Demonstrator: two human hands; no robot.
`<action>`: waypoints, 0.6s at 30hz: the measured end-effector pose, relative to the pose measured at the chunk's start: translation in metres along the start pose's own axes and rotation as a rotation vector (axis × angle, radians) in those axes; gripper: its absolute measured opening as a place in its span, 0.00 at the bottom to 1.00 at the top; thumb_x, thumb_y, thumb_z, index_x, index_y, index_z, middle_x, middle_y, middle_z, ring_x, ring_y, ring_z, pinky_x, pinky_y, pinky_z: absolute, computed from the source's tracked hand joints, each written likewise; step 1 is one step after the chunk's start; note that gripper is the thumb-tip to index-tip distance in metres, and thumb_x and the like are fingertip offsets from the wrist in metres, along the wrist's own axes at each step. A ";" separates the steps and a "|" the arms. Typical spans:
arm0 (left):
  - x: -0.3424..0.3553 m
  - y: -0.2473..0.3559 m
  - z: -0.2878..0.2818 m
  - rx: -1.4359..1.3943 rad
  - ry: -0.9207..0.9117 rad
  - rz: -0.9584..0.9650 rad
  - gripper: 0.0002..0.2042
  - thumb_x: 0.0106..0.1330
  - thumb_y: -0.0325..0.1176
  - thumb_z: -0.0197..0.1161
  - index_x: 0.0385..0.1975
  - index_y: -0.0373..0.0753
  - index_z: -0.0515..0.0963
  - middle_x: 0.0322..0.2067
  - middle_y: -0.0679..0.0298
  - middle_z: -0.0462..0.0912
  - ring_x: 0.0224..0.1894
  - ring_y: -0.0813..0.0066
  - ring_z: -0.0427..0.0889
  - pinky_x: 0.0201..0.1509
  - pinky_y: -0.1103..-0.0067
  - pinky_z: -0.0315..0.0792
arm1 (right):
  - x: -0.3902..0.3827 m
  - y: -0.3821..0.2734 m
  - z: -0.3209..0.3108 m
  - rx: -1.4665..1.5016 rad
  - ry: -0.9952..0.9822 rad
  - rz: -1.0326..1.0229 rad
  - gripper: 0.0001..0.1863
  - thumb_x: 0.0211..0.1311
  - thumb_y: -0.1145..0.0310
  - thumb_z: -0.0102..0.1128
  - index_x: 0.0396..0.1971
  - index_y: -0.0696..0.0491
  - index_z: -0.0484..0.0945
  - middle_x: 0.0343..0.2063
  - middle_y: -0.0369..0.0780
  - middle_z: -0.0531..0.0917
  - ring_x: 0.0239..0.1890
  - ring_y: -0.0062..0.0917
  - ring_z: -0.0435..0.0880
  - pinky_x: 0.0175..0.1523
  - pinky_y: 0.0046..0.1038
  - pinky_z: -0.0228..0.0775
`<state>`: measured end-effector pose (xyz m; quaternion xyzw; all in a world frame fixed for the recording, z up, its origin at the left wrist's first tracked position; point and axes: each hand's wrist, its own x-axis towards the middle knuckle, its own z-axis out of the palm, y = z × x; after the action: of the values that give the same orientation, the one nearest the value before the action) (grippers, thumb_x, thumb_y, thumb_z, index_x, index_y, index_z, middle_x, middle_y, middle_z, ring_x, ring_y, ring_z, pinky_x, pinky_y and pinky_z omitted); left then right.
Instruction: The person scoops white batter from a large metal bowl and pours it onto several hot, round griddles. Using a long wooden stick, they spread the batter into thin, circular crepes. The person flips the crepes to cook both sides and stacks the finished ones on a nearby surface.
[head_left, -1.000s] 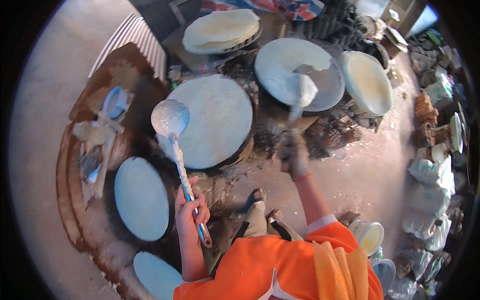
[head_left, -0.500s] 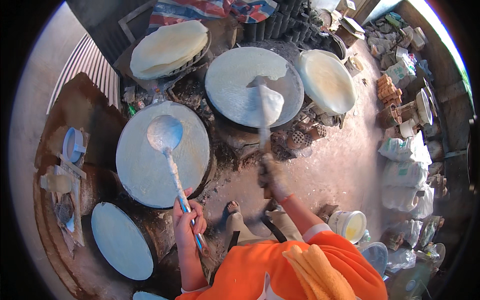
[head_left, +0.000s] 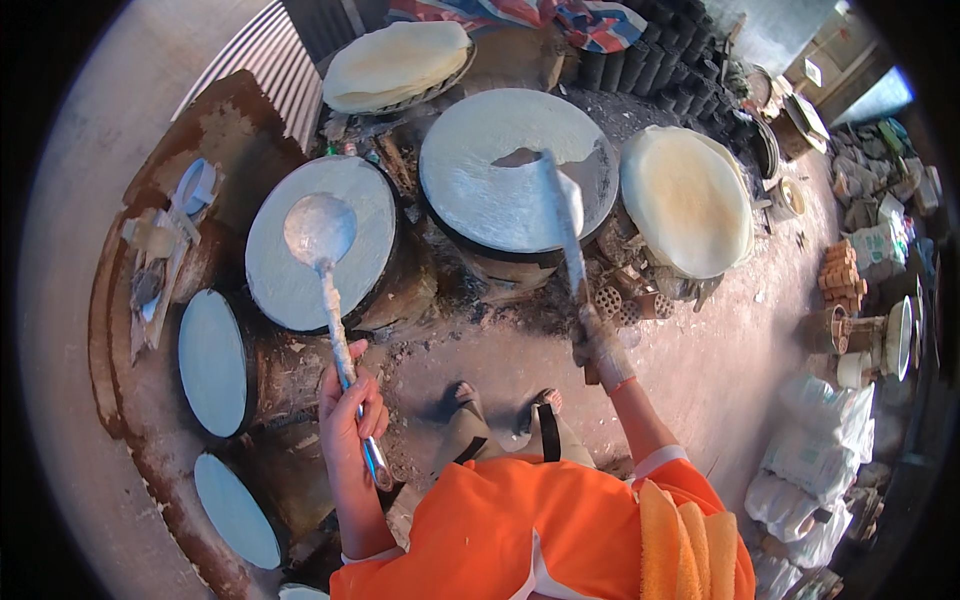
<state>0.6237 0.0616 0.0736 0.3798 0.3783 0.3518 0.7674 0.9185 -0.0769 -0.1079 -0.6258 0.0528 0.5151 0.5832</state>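
Note:
My left hand (head_left: 352, 400) is closed round the handle of a long metal ladle (head_left: 320, 230). Its batter-smeared bowl hangs over a round griddle (head_left: 280, 275) coated with a pale layer. My gloved right hand (head_left: 602, 352) grips a long flat spatula (head_left: 568, 235) by its handle. The blade reaches over the back griddle (head_left: 606, 180), where pale batter (head_left: 500, 205) covers most of the surface. A dark bare patch shows near the blade's tip, another along the right edge. Some white batter (head_left: 574, 203) sits beside the blade, partly hidden by it.
Stacks of thin round sheets lie at the back left (head_left: 395, 65) and to the right (head_left: 690, 205). More coated griddles (head_left: 212, 362) line the left side. Honeycomb briquettes (head_left: 606, 300) lie on the floor by the back griddle. White bags (head_left: 810, 450) stand along the right.
The view has turned and shifted. On the back griddle the pale batter now covers more, and the bare patch has shrunk. The spatula blade has swung to slant up and left. Both hands keep their grips.

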 end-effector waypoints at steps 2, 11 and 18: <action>0.000 -0.001 0.014 -0.015 0.019 -0.012 0.18 0.63 0.26 0.49 0.53 0.37 0.63 0.21 0.70 0.67 0.09 0.91 0.56 0.11 0.90 0.53 | 0.002 -0.016 0.006 -0.001 -0.070 -0.084 0.22 0.61 0.47 0.47 0.18 0.50 0.66 0.09 0.34 0.67 0.06 0.22 0.63 0.10 0.25 0.56; 0.037 -0.035 0.027 -0.049 -0.104 -0.092 0.15 0.65 0.27 0.47 0.52 0.37 0.65 0.21 0.68 0.67 0.08 0.91 0.55 0.11 0.90 0.53 | -0.012 -0.001 -0.033 -0.421 -0.039 -0.153 0.22 0.61 0.46 0.46 0.44 0.49 0.66 0.12 0.31 0.66 0.09 0.15 0.62 0.11 0.21 0.54; 0.053 -0.048 0.068 -0.028 -0.111 -0.120 0.15 0.66 0.27 0.46 0.52 0.36 0.65 0.22 0.68 0.67 0.08 0.91 0.54 0.10 0.90 0.52 | -0.004 -0.044 -0.049 -0.675 -0.128 -0.218 0.24 0.63 0.48 0.43 0.34 0.57 0.71 0.10 0.33 0.68 0.08 0.18 0.65 0.11 0.22 0.58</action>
<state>0.7180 0.0617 0.0457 0.3648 0.3521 0.2889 0.8121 0.9741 -0.1037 -0.0857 -0.7515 -0.2241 0.4766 0.3974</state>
